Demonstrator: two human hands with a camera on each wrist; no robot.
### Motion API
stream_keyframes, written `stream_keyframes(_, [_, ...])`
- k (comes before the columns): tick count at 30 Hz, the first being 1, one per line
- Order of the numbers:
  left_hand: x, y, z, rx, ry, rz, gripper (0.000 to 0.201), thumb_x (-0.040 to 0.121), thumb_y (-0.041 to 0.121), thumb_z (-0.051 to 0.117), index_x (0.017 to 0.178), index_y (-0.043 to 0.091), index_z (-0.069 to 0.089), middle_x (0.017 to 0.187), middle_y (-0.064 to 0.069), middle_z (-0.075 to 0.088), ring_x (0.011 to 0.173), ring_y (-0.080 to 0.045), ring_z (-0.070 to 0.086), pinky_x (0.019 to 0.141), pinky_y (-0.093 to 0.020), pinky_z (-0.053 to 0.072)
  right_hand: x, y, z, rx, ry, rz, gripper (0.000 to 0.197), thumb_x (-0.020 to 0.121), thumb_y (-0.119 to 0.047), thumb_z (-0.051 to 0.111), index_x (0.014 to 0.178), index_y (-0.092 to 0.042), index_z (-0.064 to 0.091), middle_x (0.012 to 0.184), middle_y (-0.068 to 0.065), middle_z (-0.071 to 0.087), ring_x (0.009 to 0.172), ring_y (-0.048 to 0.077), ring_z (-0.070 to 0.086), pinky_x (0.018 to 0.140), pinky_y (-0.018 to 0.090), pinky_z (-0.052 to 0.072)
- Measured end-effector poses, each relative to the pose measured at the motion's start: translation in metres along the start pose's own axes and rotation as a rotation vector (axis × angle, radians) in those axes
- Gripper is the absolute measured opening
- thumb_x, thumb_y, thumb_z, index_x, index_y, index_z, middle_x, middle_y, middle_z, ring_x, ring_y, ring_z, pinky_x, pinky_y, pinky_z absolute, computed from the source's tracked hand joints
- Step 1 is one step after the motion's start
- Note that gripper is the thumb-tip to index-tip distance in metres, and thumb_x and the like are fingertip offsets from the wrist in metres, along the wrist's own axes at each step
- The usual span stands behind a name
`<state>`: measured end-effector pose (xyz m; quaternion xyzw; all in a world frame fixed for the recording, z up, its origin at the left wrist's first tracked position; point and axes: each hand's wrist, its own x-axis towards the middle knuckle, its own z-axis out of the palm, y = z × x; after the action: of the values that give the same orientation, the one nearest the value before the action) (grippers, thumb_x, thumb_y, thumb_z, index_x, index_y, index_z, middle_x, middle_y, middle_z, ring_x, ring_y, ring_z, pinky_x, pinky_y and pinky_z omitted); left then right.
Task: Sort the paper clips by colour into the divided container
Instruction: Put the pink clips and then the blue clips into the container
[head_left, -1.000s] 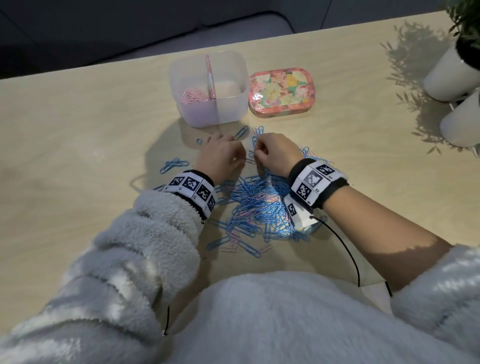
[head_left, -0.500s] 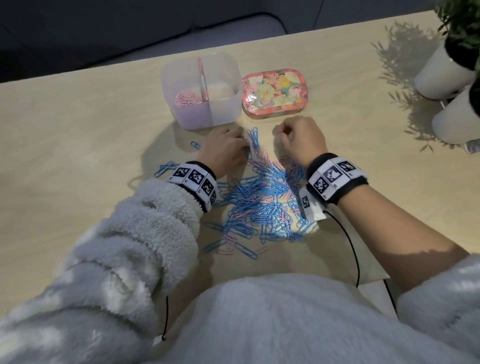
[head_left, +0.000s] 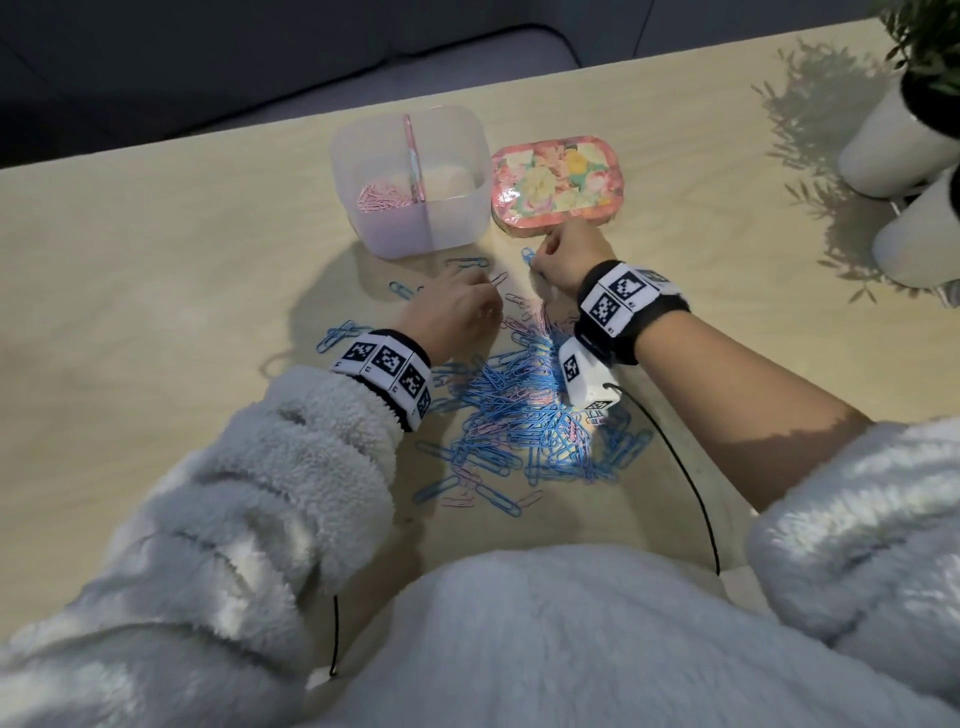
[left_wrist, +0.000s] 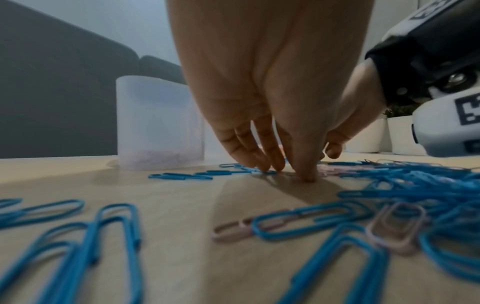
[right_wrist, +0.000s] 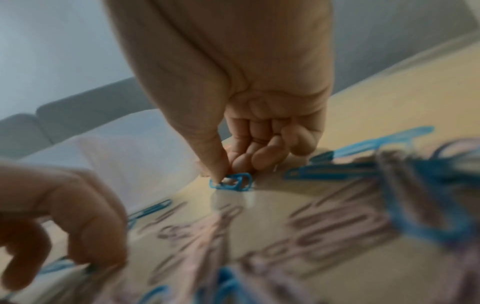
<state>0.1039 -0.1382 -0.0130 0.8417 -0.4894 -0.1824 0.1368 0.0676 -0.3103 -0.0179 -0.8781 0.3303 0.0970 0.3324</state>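
A clear divided container (head_left: 452, 218) stands at the far side of the table, with pink clips (head_left: 382, 197) in its left compartment; the right compartment looks empty. A pile of blue and pink paper clips (head_left: 524, 410) lies in front of me. My right hand (head_left: 540, 260) is beyond the pile, close to the container's right front corner. Its thumb and fingers pinch a blue paper clip (right_wrist: 231, 182) that touches the table. My left hand (left_wrist: 285, 170) is at the pile's far left edge, fingers nearly straight, fingertips (left_wrist: 306, 176) pressing the table among loose clips.
A floral tin (head_left: 558, 182) sits right of the container, just beyond my right hand. Two white plant pots (head_left: 893, 150) stand at the far right. Loose blue clips (head_left: 337, 335) lie left of my left wrist. A black cable (head_left: 696, 483) runs from my right wrist.
My right hand has moved away from the left hand, right and farther out toward the tin, and now pinches a blue clip. My left hand has stayed at the pile's far edge.
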Motion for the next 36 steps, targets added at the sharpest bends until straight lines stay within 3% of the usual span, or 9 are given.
stream_keyframes(3, [0.007, 0.003, -0.001, -0.03, -0.055, 0.0, 0.017, 0.081, 0.003, 0.056, 0.094, 0.003, 0.068, 0.1, -0.018, 0.062, 0.096, -0.034, 0.057, 0.083, -0.042, 0.046, -0.005, 0.011, -0.012, -0.006, 0.081, -0.017, 0.012, 0.084, -0.013, 0.054, 0.082, -0.005, 0.063, 0.094, 0.02, 0.068, 0.089, 0.033, 0.063, 0.076, 0.037, 0.05])
stream_keyframes(6, [0.014, 0.008, -0.005, 0.006, -0.044, -0.003, 0.019, 0.084, 0.009, 0.054, 0.098, 0.003, 0.066, 0.102, -0.019, 0.06, 0.1, -0.033, 0.054, 0.084, -0.042, 0.043, -0.018, 0.016, -0.016, -0.019, 0.193, -0.084, 0.016, 0.082, -0.009, 0.052, 0.09, -0.01, 0.066, 0.102, 0.014, 0.069, 0.096, 0.033, 0.062, 0.081, 0.037, 0.049])
stream_keyframes(10, [0.022, 0.009, -0.004, 0.108, 0.056, -0.076, 0.045, 0.086, 0.031, 0.031, 0.106, 0.007, 0.064, 0.108, -0.018, 0.06, 0.1, -0.037, 0.053, 0.083, -0.043, 0.042, -0.038, 0.022, -0.004, -0.057, -0.007, -0.157, 0.013, 0.075, -0.014, 0.068, 0.088, -0.015, 0.066, 0.087, 0.003, 0.068, 0.084, 0.024, 0.063, 0.082, 0.036, 0.053])
stream_keyframes(13, [0.027, 0.009, -0.005, 0.171, -0.005, -0.128, 0.028, 0.09, 0.026, 0.048, 0.111, 0.014, 0.061, 0.115, -0.012, 0.057, 0.113, -0.031, 0.048, 0.091, -0.039, 0.035, -0.042, 0.021, 0.007, -0.041, -0.028, -0.183, 0.015, 0.074, -0.013, 0.07, 0.087, -0.016, 0.065, 0.08, 0.001, 0.062, 0.08, 0.022, 0.059, 0.079, 0.035, 0.051])
stream_keyframes(17, [0.027, 0.011, -0.001, 0.119, 0.008, -0.075, 0.023, 0.089, 0.025, 0.051, 0.105, 0.015, 0.064, 0.108, -0.009, 0.061, 0.11, -0.028, 0.051, 0.092, -0.037, 0.032, -0.036, 0.017, 0.009, -0.007, 0.022, -0.207, 0.009, 0.078, -0.015, 0.067, 0.087, -0.015, 0.069, 0.093, 0.01, 0.07, 0.091, 0.028, 0.063, 0.083, 0.035, 0.051])
stream_keyframes(22, [0.018, 0.002, -0.007, -0.031, 0.064, -0.081, 0.032, 0.08, 0.02, 0.065, 0.109, 0.007, 0.064, 0.107, -0.014, 0.063, 0.097, -0.031, 0.06, 0.085, -0.038, 0.043, -0.034, 0.029, -0.006, -0.006, -0.016, -0.195, 0.027, 0.079, -0.005, 0.063, 0.104, -0.012, 0.07, 0.104, 0.011, 0.069, 0.096, 0.026, 0.063, 0.087, 0.026, 0.046])
stream_keyframes(25, [0.019, 0.009, -0.005, -0.002, 0.011, -0.077, 0.04, 0.074, 0.028, 0.072, 0.108, 0.008, 0.064, 0.104, -0.015, 0.062, 0.094, -0.031, 0.059, 0.083, -0.039, 0.046, -0.038, 0.025, -0.005, -0.157, -0.09, -0.321, 0.036, 0.077, -0.005, 0.067, 0.113, -0.008, 0.066, 0.111, 0.017, 0.06, 0.104, 0.031, 0.057, 0.091, 0.031, 0.045])
stream_keyframes(29, [0.026, 0.018, 0.0, -0.006, 0.012, -0.12, 0.033, 0.079, 0.028, 0.067, 0.107, 0.01, 0.065, 0.104, -0.015, 0.061, 0.096, -0.031, 0.058, 0.081, -0.037, 0.042, -0.041, 0.014, -0.001, -0.239, -0.056, -0.429, 0.021, 0.081, -0.011, 0.064, 0.1, -0.005, 0.071, 0.106, 0.022, 0.058, 0.1, 0.036, 0.055, 0.085, 0.042, 0.046])
stream_keyframes(36, [0.027, 0.018, -0.001, -0.012, 0.022, -0.146, 0.025, 0.087, 0.014, 0.052, 0.107, 0.01, 0.067, 0.104, -0.017, 0.063, 0.1, -0.034, 0.058, 0.08, -0.038, 0.041, -0.039, 0.01, -0.002, -0.263, -0.065, -0.441, 0.02, 0.081, -0.007, 0.058, 0.096, -0.008, 0.072, 0.101, 0.019, 0.066, 0.1, 0.036, 0.058, 0.084, 0.039, 0.046])
